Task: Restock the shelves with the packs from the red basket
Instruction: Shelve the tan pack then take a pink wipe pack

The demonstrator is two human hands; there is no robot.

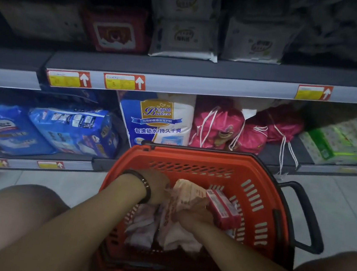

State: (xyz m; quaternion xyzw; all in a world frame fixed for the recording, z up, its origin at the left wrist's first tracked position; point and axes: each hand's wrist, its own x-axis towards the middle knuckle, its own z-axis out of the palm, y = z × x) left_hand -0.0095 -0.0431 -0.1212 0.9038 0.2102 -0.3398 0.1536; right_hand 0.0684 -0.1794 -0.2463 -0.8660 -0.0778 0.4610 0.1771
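Red basket (pixel 193 157), grab step: my left hand (pixel 156 187) and right hand (pixel 195 216) both hold a pale pack (pixel 185 193). Next I must lift it up to a shelf (pixel 201 82).

- I cannot see the left hand's (pixel 156 186) fingers; the pale pack (pixel 185 194) covers them.
- The right hand's (pixel 195 215) fingers lie hidden under the red pack (pixel 223 208).
- The price tags (pixel 123 82) are too blurred to read.
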